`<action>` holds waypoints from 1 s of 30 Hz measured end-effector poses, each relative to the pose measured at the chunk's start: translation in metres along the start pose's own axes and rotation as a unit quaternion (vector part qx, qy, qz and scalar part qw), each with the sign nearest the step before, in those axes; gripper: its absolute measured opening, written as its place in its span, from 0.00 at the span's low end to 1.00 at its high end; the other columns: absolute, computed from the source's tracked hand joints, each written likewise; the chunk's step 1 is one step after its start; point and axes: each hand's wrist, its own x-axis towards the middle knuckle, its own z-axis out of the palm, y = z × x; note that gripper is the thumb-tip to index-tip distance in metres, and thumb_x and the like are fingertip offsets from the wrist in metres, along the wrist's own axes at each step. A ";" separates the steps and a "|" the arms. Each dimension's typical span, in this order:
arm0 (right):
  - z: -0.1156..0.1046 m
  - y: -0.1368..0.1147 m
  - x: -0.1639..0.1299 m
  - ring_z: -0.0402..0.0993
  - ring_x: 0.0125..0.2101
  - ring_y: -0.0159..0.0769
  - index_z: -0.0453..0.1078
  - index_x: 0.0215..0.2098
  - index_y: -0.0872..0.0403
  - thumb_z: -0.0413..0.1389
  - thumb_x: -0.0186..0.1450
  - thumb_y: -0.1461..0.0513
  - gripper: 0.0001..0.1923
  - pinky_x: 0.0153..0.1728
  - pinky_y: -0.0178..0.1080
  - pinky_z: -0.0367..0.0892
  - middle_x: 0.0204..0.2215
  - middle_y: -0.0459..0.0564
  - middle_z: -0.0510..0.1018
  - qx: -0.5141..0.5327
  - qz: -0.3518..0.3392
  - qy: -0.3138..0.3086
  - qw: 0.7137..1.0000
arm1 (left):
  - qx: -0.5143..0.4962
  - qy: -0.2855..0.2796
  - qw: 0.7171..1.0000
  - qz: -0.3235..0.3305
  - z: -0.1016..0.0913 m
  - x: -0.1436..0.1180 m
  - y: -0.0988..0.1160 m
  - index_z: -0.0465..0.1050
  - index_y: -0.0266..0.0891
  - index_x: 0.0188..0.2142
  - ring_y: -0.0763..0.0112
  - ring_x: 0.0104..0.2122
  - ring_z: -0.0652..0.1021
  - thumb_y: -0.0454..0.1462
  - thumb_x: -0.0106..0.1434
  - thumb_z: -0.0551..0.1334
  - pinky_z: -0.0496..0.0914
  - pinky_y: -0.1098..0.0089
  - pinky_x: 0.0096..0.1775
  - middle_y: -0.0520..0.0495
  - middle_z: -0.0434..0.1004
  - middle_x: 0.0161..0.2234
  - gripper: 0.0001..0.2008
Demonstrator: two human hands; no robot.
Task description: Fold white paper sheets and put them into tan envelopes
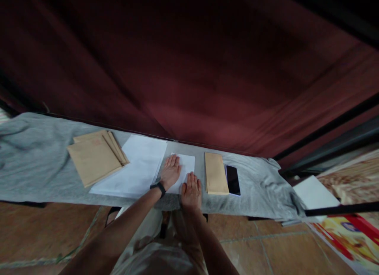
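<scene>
A small white sheet of paper [187, 163], perhaps folded, lies in front of me on the grey cloth. My left hand [171, 172], with a dark band on its wrist, rests flat on the sheet's left part. On its lower right edge lies my right hand [191, 190], fingers stretched out and pointing away from me. Neither hand grips anything. Left of them is a stack of larger white paper [142, 160]. A pile of brown envelopes [96, 158] overlaps that stack's left side. To the right sits a narrow brown envelope [216, 174], maybe several stacked.
A smartphone [233, 180] with a dark screen lies beside the narrow envelope. Grey cloth [260, 184] covers the long, narrow surface. A dark red curtain [189, 89] hangs behind it. At the right are a white sheet [315, 192] and a colourful printed box [349, 235].
</scene>
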 end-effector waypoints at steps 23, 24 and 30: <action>0.024 0.013 0.084 0.58 0.68 0.49 0.57 0.70 0.62 0.43 0.77 0.57 0.28 0.66 0.55 0.53 0.68 0.64 0.61 -0.029 0.008 -0.022 0.999 | 0.014 -0.037 0.998 0.056 -0.019 -0.066 0.006 0.59 0.32 0.68 0.58 0.70 0.59 0.42 0.72 0.48 0.54 0.51 0.69 0.37 0.60 0.69 0.29; 0.024 0.014 0.084 0.58 0.67 0.50 0.57 0.70 0.63 0.43 0.77 0.57 0.28 0.66 0.56 0.53 0.68 0.64 0.61 -0.028 0.013 -0.014 0.999 | 0.013 -0.038 0.998 0.055 -0.020 -0.066 0.006 0.59 0.32 0.68 0.58 0.70 0.58 0.42 0.72 0.48 0.53 0.52 0.69 0.36 0.59 0.69 0.29; 0.014 0.008 0.067 0.56 0.68 0.49 0.56 0.70 0.65 0.42 0.76 0.60 0.28 0.67 0.56 0.51 0.69 0.65 0.59 -0.023 0.016 -0.024 0.999 | 0.002 -0.044 0.998 0.051 -0.023 -0.066 0.009 0.58 0.31 0.69 0.58 0.71 0.57 0.42 0.72 0.48 0.51 0.53 0.70 0.36 0.58 0.70 0.30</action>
